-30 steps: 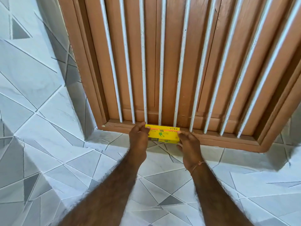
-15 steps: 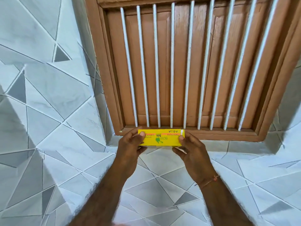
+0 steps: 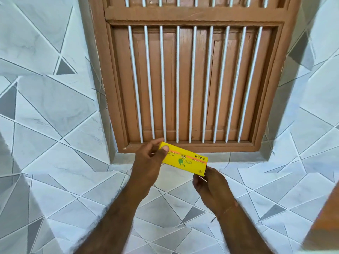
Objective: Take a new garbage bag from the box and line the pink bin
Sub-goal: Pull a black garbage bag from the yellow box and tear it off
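Note:
A long yellow garbage bag box with green and red print is held in the air below a window sill, tilted down to the right. My left hand grips its left end, thumb on top. My right hand is at the box's right end, its fingers curled at the end flap. No bag is out of the box. The pink bin is not in view.
A brown wooden shuttered window with white vertical bars fills the wall ahead, its sill just behind the box. White and grey triangle-pattern tiles cover the walls around it. A brown edge shows at the lower right.
The box has come off the sill toward me and tilted, right end lower. My right hand has slid from the side to the right end flap. The view has tipped upward.

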`<action>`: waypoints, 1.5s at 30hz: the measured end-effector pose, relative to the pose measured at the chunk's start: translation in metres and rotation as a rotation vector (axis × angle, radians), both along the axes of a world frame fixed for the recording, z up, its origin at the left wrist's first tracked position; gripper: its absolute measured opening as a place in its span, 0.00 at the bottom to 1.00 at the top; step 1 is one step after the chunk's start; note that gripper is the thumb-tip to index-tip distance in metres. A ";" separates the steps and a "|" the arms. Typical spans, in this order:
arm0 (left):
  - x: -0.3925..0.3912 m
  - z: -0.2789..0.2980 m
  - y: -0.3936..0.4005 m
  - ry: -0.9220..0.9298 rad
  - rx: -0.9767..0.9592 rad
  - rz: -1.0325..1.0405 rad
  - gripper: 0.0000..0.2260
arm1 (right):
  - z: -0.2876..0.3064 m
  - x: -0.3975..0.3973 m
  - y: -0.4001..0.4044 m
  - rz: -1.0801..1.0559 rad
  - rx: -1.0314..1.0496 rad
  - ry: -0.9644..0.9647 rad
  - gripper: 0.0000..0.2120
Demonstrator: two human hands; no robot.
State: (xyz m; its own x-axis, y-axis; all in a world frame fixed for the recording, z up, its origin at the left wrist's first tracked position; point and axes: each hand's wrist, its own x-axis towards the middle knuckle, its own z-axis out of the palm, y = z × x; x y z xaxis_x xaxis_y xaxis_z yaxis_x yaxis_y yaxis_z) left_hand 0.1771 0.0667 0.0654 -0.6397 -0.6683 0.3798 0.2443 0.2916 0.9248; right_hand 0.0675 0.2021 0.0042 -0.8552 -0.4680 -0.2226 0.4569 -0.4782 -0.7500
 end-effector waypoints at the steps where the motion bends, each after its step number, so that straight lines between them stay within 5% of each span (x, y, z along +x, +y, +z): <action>1: -0.005 0.009 0.005 -0.023 -0.107 0.001 0.12 | 0.002 -0.002 0.006 0.097 -0.150 -0.141 0.09; 6: -0.043 0.054 0.033 -0.186 -0.534 -0.123 0.17 | -0.002 -0.028 0.015 0.225 -0.373 -0.356 0.22; 10: -0.079 0.073 0.044 -0.221 -0.579 -0.153 0.15 | -0.004 -0.062 0.017 0.266 -0.477 -0.420 0.22; 14: -0.107 0.074 0.029 -0.121 -0.347 -0.133 0.13 | -0.005 -0.102 0.026 0.308 -0.450 -0.408 0.21; 18: -0.126 0.059 -0.004 -0.044 -0.043 0.012 0.08 | -0.009 -0.139 0.031 0.288 -0.391 -0.340 0.38; 21: -0.135 0.034 -0.030 -0.034 0.260 0.101 0.05 | -0.013 -0.164 0.033 0.197 -0.314 -0.362 0.22; 28: -0.157 -0.056 -0.089 -0.213 0.544 0.363 0.06 | -0.018 -0.197 0.032 0.087 -0.163 -0.240 0.14; 35: -0.188 -0.111 -0.144 -0.379 0.316 0.326 0.09 | -0.012 -0.181 -0.002 0.049 -0.030 -0.034 0.07; 38: -0.183 -0.108 -0.146 -0.708 -0.013 0.491 0.12 | -0.012 -0.168 -0.020 0.043 0.044 0.053 0.07; 40: -0.176 -0.096 -0.135 -0.558 -0.229 0.572 0.09 | -0.013 -0.161 -0.034 0.002 0.088 0.114 0.05; 42: -0.164 -0.082 -0.100 -0.282 -0.122 0.346 0.06 | -0.016 -0.152 -0.047 -0.055 0.104 0.156 0.04; 45: -0.159 -0.070 -0.047 -0.280 0.415 -0.138 0.08 | -0.020 -0.137 -0.066 -0.104 0.150 0.224 0.03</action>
